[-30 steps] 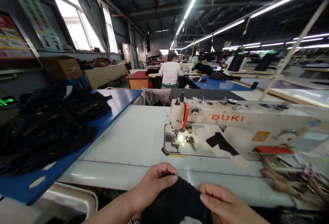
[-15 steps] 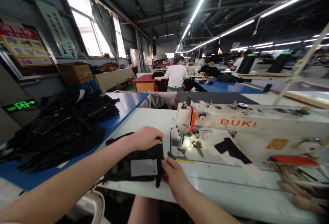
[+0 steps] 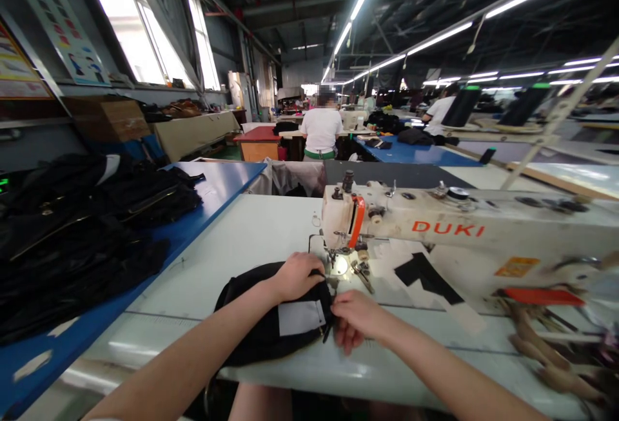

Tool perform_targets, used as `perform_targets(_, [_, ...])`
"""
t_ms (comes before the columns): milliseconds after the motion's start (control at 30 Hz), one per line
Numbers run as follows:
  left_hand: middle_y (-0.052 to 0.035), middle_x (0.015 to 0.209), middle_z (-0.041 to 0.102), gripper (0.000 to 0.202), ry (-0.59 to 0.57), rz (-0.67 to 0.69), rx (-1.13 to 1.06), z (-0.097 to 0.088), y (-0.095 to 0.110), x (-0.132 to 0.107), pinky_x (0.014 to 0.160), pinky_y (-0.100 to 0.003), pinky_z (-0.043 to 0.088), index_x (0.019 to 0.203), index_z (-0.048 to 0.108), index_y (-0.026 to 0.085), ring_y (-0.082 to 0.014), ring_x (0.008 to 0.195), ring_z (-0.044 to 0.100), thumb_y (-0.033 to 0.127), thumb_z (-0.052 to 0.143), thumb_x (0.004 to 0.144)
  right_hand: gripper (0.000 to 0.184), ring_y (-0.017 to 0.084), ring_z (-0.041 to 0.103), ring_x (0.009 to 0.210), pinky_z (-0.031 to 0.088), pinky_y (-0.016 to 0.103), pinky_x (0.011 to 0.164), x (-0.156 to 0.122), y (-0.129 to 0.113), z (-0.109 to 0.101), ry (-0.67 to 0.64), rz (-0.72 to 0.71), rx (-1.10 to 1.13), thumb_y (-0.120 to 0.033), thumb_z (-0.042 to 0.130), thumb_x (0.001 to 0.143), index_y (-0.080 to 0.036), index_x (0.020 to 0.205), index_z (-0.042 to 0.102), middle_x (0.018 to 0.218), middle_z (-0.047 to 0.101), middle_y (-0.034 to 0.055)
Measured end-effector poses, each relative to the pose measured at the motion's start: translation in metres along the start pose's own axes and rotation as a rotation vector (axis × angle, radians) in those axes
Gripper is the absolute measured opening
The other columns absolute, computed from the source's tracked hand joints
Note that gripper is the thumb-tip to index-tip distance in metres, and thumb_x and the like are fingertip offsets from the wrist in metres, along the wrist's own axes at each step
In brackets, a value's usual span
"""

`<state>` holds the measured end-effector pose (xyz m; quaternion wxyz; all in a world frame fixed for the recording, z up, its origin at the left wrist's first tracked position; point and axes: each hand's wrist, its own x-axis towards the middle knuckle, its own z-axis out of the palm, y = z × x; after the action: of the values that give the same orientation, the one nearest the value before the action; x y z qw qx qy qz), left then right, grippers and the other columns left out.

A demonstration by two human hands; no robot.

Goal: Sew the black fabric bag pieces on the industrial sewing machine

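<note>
A black fabric piece [image 3: 264, 337] with a grey rectangular patch [image 3: 298, 318] lies on the pale sewing table, left of the sewing machine's needle area [image 3: 340, 265]. My left hand [image 3: 298, 275] rests on its upper edge, fingers curled over the cloth near the presser foot. With thumb and finger together, my right hand [image 3: 355, 316] pinches the right edge of the piece; its other fingers curl below. A small zipper end seems to show at the lower right corner. The white machine [image 3: 447, 227] marked DUKI stands just beyond both hands.
Dark garments with zippers [image 3: 91, 215] are heaped on a blue table [image 3: 227, 176] at the left. White paper and a black fabric scrap [image 3: 428, 277] lie under the machine arm. Black thread cones [image 3: 459, 107] stand behind. A person in a white shirt [image 3: 322, 129] sits ahead.
Both hands have carried the black fabric piece rightward, closer to the needle area. The view has shifted, so the garment heap sits further left.
</note>
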<state>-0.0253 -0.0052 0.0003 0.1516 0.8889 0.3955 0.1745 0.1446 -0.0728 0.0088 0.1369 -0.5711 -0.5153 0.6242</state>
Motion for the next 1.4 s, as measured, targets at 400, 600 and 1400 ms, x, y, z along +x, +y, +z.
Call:
perform_targets(400, [-0.0005, 0.088, 0.065, 0.007, -0.038, -0.008, -0.041, 0.008, -0.006, 0.015, 0.082, -0.029, 0.040, 0.083, 0.065, 0.021, -0.0194, 0.089, 0.057, 0.024, 0.066, 0.077, 0.009, 0.014, 0.054, 0.067, 0.039, 0.025, 0.061, 0.002, 0.015, -0.024, 0.386, -0.669, -0.721, -0.013, 0.059, 0.078, -0.020, 0.080, 0.064, 0.075, 0.060, -0.0004])
perform_targets(600, [-0.0007, 0.088, 0.067, 0.010, -0.064, 0.011, -0.126, 0.005, -0.011, 0.020, 0.085, -0.027, 0.042, 0.084, 0.066, 0.020, -0.0180, 0.090, 0.058, 0.015, 0.061, 0.078, 0.030, 0.020, 0.054, 0.092, 0.046, 0.033, 0.079, -0.004, 0.028, -0.030, 0.310, -0.949, -0.967, -0.007, 0.045, 0.085, -0.020, 0.103, 0.066, 0.094, 0.062, 0.0075])
perform_targets(1400, [-0.0067, 0.113, 0.067, 0.044, -0.104, -0.153, -0.624, 0.018, -0.046, 0.074, 0.097, -0.038, 0.044, 0.108, 0.066, 0.016, -0.0250, 0.104, 0.060, 0.029, 0.073, 0.067, 0.025, 0.021, 0.055, 0.109, 0.038, 0.039, 0.101, 0.027, 0.026, -0.049, 0.397, -0.952, -1.029, -0.014, 0.049, 0.086, -0.018, 0.106, 0.064, 0.111, 0.066, 0.0076])
